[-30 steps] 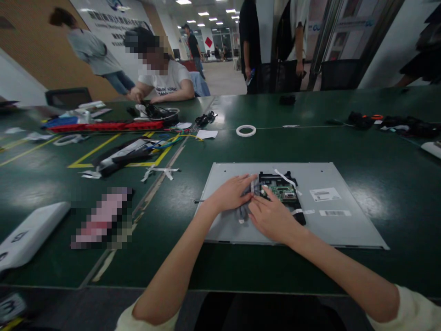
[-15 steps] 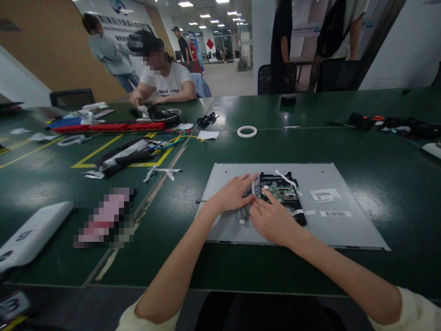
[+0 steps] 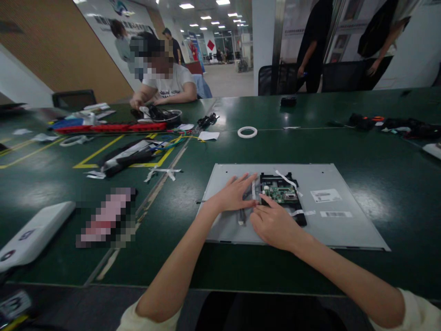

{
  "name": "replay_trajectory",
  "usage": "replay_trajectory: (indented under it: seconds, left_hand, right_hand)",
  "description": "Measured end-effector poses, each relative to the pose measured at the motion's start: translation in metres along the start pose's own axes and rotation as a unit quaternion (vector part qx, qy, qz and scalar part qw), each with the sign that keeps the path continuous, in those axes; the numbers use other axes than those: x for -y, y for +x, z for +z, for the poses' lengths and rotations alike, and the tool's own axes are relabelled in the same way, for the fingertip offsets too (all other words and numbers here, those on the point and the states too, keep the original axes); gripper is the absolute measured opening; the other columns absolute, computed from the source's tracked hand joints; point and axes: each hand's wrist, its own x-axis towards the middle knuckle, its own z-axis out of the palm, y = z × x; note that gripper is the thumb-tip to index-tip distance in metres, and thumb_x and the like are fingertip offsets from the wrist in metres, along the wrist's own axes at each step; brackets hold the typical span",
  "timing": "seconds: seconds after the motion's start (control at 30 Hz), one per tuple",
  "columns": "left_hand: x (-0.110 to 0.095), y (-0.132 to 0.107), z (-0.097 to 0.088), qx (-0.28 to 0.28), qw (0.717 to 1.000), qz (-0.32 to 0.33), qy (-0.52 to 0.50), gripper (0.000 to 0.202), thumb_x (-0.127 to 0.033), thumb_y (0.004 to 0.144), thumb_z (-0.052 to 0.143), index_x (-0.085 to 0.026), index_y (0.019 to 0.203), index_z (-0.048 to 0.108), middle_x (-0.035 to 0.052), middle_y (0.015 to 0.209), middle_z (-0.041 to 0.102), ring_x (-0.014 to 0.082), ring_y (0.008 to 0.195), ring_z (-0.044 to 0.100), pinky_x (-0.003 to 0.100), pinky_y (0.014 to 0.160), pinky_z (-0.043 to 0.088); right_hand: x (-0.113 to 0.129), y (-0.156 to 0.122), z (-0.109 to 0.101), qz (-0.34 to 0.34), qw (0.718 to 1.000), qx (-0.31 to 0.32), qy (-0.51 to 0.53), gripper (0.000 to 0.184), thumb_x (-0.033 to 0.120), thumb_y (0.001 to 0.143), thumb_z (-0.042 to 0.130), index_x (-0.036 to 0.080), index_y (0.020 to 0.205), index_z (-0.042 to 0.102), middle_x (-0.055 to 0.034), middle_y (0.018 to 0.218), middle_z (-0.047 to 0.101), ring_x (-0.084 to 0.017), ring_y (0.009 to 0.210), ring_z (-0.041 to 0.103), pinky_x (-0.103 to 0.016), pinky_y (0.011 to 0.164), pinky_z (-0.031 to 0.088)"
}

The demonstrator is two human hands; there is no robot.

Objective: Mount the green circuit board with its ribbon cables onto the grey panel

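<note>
A grey metal panel [image 3: 330, 230] lies flat on the table, with a black frame [image 3: 301, 219] and a green circuit board [image 3: 275, 194] on its middle. My left hand [image 3: 234, 193] rests palm down on the panel left of the frame, fingers spread beside a white tape strip [image 3: 254, 189]. Close by, my right hand [image 3: 275, 225] has its index finger stretched to the board's left edge. Its other fingers are curled in near my left thumb, and whatever they hold is hidden. A dark cable [image 3: 241, 216] shows beneath the hands.
A white tape roll [image 3: 247, 132] lies beyond the panel. On the left are a pixelated pink phone-like thing [image 3: 106, 216], a white device [image 3: 37, 234] and tape scraps [image 3: 165, 173]. A co-worker [image 3: 168, 80] sits across the table near a red strip [image 3: 113, 128] and cables.
My right index finger has drawn back slightly toward my left thumb, baring more of the board. My left hand has barely moved. People in the background have walked to the right.
</note>
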Motion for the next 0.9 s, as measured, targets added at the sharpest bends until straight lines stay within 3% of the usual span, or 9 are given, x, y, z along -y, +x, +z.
replay_trajectory:
  seconds: [0.23, 0.37, 0.47, 0.57, 0.73, 0.9]
  left_hand:
    - [-0.003, -0.002, 0.000, 0.002, 1.000, -0.004, -0.005, 0.093, -0.057, 0.078, 0.052, -0.024, 0.147, -0.001, 0.0096, 0.153, 0.015, 0.0301, 0.141, 0.009, 0.053, 0.110, 0.008]
    - [-0.003, -0.002, -0.001, -0.002, 1.000, -0.002, -0.015, 0.092, -0.052, 0.079, 0.055, -0.025, 0.147, -0.001, 0.0095, 0.153, 0.014, 0.0308, 0.141, 0.008, 0.055, 0.110, 0.007]
    - [-0.005, -0.002, -0.006, -0.019, 0.999, -0.012, -0.037, 0.086, -0.053, 0.082, 0.051, -0.027, 0.147, 0.002, 0.0088, 0.153, 0.015, 0.0305, 0.141, 0.010, 0.056, 0.110, 0.008]
    - [-0.006, 0.000, -0.014, -0.082, 0.994, -0.030, -0.062, 0.071, -0.053, 0.088, 0.041, -0.031, 0.146, 0.006, 0.0053, 0.153, 0.017, 0.0277, 0.140, 0.014, 0.056, 0.109, 0.014]
    - [-0.003, 0.005, -0.020, -0.255, 0.964, -0.025, -0.067, 0.058, -0.041, 0.092, 0.038, -0.025, 0.144, 0.018, 0.0078, 0.149, 0.028, 0.0222, 0.137, 0.026, 0.045, 0.110, 0.024]
    - [-0.001, 0.008, -0.019, -0.337, 0.940, -0.028, -0.054, 0.051, -0.034, 0.091, 0.042, -0.021, 0.139, 0.028, 0.0100, 0.143, 0.039, 0.0212, 0.132, 0.036, 0.043, 0.108, 0.029]
  right_hand:
    - [0.002, 0.000, -0.004, -0.026, 0.998, -0.016, 0.060, 0.024, 0.016, 0.090, 0.037, 0.015, 0.078, 0.057, -0.0049, 0.072, 0.063, -0.016, 0.076, 0.060, -0.044, 0.108, 0.026]
    - [0.000, 0.000, -0.007, -0.089, 0.988, -0.019, 0.125, 0.020, 0.022, 0.091, 0.041, 0.015, 0.088, 0.060, -0.0066, 0.094, 0.066, -0.017, 0.096, 0.058, -0.044, 0.107, 0.026]
    - [-0.001, 0.001, -0.009, -0.125, 0.978, 0.003, 0.166, 0.025, 0.034, 0.090, 0.046, 0.016, 0.101, 0.059, -0.0075, 0.115, 0.060, -0.021, 0.115, 0.048, -0.047, 0.106, 0.025]
    - [-0.002, 0.001, -0.011, -0.114, 0.976, 0.025, 0.183, 0.030, 0.036, 0.090, 0.046, 0.017, 0.111, 0.056, -0.0075, 0.127, 0.053, -0.022, 0.123, 0.039, -0.046, 0.107, 0.024]
    - [-0.002, -0.001, -0.010, -0.075, 0.977, 0.026, 0.197, 0.039, 0.034, 0.088, 0.047, 0.017, 0.124, 0.049, -0.0076, 0.137, 0.043, -0.024, 0.131, 0.027, -0.047, 0.109, 0.019]
    - [-0.001, -0.005, -0.008, -0.017, 0.978, -0.005, 0.208, 0.048, 0.039, 0.082, 0.055, 0.015, 0.123, 0.049, -0.0131, 0.132, 0.041, -0.026, 0.129, 0.027, -0.049, 0.110, 0.015]
